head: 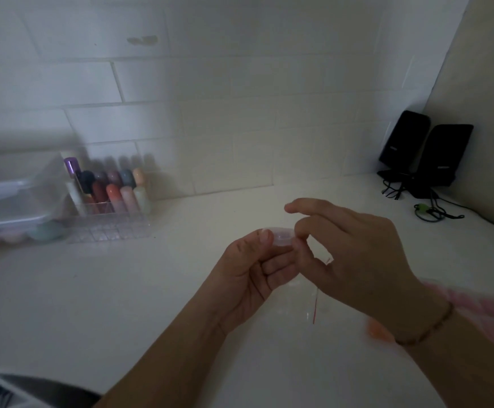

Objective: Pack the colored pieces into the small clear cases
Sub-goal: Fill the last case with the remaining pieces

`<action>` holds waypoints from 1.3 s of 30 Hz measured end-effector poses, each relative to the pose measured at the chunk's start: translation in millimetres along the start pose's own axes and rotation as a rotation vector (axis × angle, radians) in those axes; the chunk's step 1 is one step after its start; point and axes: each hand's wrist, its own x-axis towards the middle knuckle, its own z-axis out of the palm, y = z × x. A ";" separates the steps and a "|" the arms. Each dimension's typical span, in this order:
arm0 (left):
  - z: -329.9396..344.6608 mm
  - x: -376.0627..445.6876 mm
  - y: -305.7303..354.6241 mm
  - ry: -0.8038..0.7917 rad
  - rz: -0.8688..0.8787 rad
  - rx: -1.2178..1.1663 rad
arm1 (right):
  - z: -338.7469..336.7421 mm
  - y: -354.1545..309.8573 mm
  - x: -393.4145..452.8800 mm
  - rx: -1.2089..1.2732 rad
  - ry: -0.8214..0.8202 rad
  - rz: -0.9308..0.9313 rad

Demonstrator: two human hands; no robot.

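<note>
At the centre of the frame the left hand (250, 272) curls its thumb and fingers round a small clear case (282, 237), a rounded, glossy plastic piece with a faint pink tint. The right hand (357, 248) meets it from the right, pinching the case's right edge between thumb and a bent finger while the forefinger sticks out straight above. A thin beaded bracelet (428, 331) circles the right wrist. Just below the hands a thin red line (316, 304) runs down a barely visible clear sheet; what it belongs to cannot be told. A blurred orange piece (377, 331) lies on the smooth white counter (122, 290) at the lower right, beside the right wrist. At middle left a clear gridded organizer (110, 222) holds rounded, matte colored pieces (113, 192) standing upright. Left of it are stacked translucent boxes (7, 201). At upper right two black speakers (425, 151) lean against the white tiled wall (240, 98), with cables beside them.
</note>
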 end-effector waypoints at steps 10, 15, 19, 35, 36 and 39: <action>-3.5 -1.3 3.9 0.028 0.037 0.123 | -0.1 -3.5 2.0 0.235 -0.037 0.221; -2.0 -9.3 7.2 -0.191 -0.066 0.435 | 0.0 -3.3 6.8 0.430 -0.174 0.415; -9.5 -10.8 26.4 -0.069 -0.088 0.154 | -23.0 10.3 13.2 0.506 -0.199 0.451; -43.3 0.0 22.2 0.692 0.055 1.496 | 18.0 13.3 -23.9 0.164 -0.627 0.352; -42.8 -0.1 21.4 0.687 0.066 1.507 | 21.0 8.2 -24.5 0.140 -0.610 0.337; -41.0 1.6 21.5 0.708 0.120 1.447 | 26.5 -2.4 -25.1 0.108 -0.621 0.278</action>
